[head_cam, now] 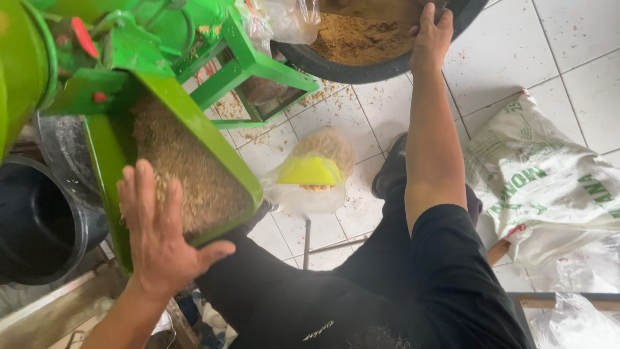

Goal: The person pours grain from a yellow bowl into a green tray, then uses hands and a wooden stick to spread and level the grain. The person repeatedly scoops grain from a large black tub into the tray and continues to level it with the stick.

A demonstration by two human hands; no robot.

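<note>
The green metal hopper (pixel 194 136) of the machine is sitting tilted at left, holding a heap of pale brown grain (pixel 187 174); it is sloping down toward the person, its raised rim catching the light. The round black basin (pixel 387 68) is resting on the white tiled floor at top centre, well apart from the hopper, carrying darker brown, finer meal (pixel 358 39) inside.
</note>
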